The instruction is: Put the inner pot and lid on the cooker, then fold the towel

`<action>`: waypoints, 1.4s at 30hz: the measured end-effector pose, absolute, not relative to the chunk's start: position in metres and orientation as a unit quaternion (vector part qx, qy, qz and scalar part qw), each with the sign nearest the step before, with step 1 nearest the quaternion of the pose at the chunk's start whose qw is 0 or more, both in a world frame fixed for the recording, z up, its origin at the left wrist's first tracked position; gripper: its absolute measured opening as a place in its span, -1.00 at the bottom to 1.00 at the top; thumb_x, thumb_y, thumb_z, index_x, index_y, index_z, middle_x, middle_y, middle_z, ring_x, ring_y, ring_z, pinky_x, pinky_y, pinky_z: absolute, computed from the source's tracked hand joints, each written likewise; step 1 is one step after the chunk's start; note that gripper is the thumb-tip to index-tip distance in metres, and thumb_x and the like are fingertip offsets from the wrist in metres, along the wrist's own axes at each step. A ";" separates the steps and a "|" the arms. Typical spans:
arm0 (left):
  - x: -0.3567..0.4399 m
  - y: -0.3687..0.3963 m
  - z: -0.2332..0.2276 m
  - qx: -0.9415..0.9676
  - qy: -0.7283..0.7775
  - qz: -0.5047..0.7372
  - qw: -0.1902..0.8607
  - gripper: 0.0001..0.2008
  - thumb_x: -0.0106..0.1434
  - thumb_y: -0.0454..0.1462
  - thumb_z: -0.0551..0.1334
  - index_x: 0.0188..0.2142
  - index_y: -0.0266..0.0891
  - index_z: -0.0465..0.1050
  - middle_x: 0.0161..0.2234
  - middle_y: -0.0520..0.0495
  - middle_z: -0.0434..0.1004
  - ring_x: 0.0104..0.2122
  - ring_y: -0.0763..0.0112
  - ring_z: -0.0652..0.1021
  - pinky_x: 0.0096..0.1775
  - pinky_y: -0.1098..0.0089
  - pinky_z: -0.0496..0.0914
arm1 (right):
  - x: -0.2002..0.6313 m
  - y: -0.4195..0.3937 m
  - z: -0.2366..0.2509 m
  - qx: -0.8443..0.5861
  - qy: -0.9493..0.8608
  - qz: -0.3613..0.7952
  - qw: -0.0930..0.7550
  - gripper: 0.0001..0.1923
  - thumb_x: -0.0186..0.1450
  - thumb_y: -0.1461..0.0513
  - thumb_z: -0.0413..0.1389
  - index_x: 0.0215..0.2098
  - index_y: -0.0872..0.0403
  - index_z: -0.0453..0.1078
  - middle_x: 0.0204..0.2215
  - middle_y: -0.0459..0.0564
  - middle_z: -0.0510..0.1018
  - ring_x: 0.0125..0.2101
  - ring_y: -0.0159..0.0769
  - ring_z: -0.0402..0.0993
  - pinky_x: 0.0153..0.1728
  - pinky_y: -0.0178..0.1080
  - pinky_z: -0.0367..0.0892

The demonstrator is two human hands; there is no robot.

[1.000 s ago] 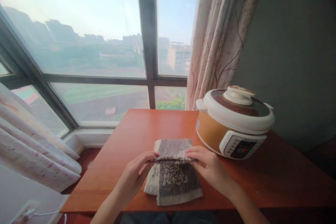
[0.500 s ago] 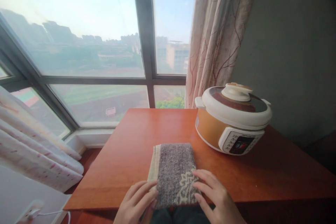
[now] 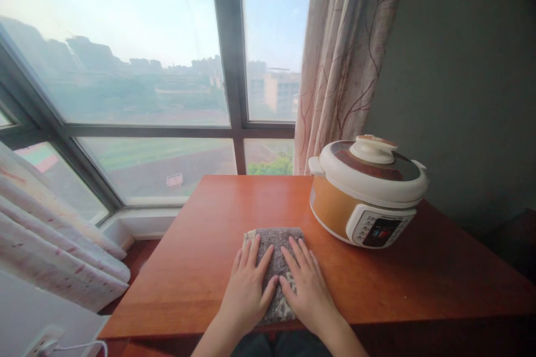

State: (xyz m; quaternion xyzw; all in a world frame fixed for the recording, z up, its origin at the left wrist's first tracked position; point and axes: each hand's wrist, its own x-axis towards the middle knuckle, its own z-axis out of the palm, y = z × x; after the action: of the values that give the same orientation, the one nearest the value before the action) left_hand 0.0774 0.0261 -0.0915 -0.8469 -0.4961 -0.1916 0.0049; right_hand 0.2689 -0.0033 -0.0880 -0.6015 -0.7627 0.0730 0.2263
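A folded grey towel [image 3: 274, 268] with a cream edge and a cream pattern lies near the front edge of the wooden table. Flat on its left half rests my left hand [image 3: 247, 281], fingers spread and pointing away from me. My right hand [image 3: 305, 284] lies the same way on the right half, its fingers also apart. The two thumbs come close together over the middle of the towel. Both hands cover much of the cloth, including most of the pattern.
An electric pressure cooker [image 3: 368, 192], white and gold with its lid on, stands on the table [image 3: 201, 256] at the right. Beyond are a window [image 3: 146, 67] and a patterned curtain [image 3: 343, 56]. A second curtain [image 3: 50, 245] hangs at left, above a plugged-in white cable [image 3: 79, 346].
Both hands have moved from the towel's side edges onto its top. Their fingers, curved at the edges before, now lie flat and spread. The towel stays in about the same place.
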 end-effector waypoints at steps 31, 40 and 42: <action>0.060 0.046 -0.070 -0.617 -0.546 -0.481 -0.301 -0.72 0.24 -0.07 0.19 -0.34 -0.18 0.59 -0.24 -0.13 0.68 -0.21 0.10 0.65 -0.17 0.26 0.51 | 0.300 0.017 -0.115 -0.572 -0.433 0.339 0.608 -0.71 0.27 0.09 0.11 -0.20 0.08 0.55 -0.15 0.14 0.64 -0.11 -0.06 0.59 -0.01 -0.11 0.44; 0.063 0.045 -0.077 -0.687 -0.534 -0.444 -0.214 -0.73 0.31 -0.15 0.11 -0.33 -0.17 0.55 -0.18 -0.19 0.65 -0.14 0.10 0.64 -0.09 0.16 0.53 | 0.294 0.014 -0.118 -0.592 -0.549 0.218 0.548 -0.65 0.33 0.22 0.02 -0.02 0.06 0.55 0.06 0.17 0.56 0.06 -0.05 0.51 0.11 -0.02 0.42; 0.067 0.041 -0.082 -0.719 -0.537 -0.420 -0.138 -0.77 0.31 -0.20 0.11 -0.29 -0.16 0.55 -0.05 -0.25 0.60 -0.02 0.05 0.60 0.00 0.07 0.51 | 0.290 0.010 -0.116 -0.591 -0.619 0.142 0.497 -0.59 0.32 0.29 0.00 0.05 -0.02 0.54 0.22 0.10 0.43 0.21 -0.02 0.36 0.21 0.06 0.31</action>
State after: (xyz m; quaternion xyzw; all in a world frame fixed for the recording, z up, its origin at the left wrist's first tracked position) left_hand 0.0672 0.0414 -0.0818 -0.7187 -0.5369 -0.4199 -0.1378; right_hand 0.2897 0.0096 -0.1157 -0.5912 -0.6189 0.1422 0.4972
